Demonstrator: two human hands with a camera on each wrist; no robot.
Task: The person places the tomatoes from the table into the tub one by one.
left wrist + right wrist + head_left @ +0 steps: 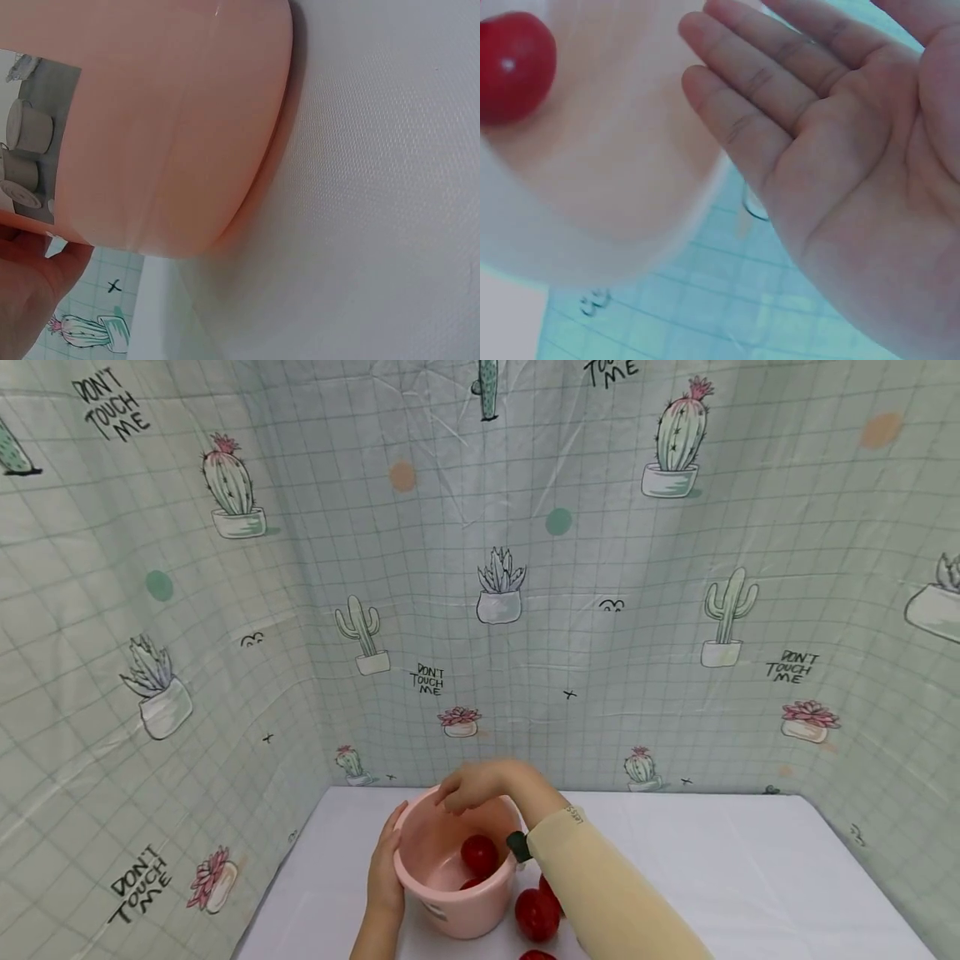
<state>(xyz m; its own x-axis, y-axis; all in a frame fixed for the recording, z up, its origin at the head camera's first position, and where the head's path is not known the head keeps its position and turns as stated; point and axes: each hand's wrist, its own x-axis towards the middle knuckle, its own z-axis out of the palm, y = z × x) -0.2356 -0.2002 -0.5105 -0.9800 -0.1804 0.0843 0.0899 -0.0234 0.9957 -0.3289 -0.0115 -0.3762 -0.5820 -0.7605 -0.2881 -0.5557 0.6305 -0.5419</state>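
The white desk (697,860) ends at the back and along both sides against a patterned cloth (525,652) printed with cacti and grid lines. The widest room to move lies on the right, between the pale sleeve (615,893) and the desk's right edge; the strip on the left is narrower, and the back edge comes close behind the pink bucket (480,914).

The bucket stands near the middle of the desk, a little to the left. Its axis runs upright, its round mouth faces up, and it flares slightly toward the rim. A picture label (46,139) shows on its outer wall.

The two hands are apart. The left hand (386,868) holds the bucket's left side, fingers curved along the wall up to the rim. The right hand (480,781) hangs over the back of the mouth, fingers stretched out and palm bare.

Inside, on the bottom, I see a red ball (478,856) and part of a second ball (471,884). Just outside on the right sits another ball (537,914), with a partly hidden ball (550,887) behind it, beside the sleeve. A further ball (537,955) peeks in at the bottom of the head view. The sleeved right arm crosses above this side, blocking the way straight in from the right.
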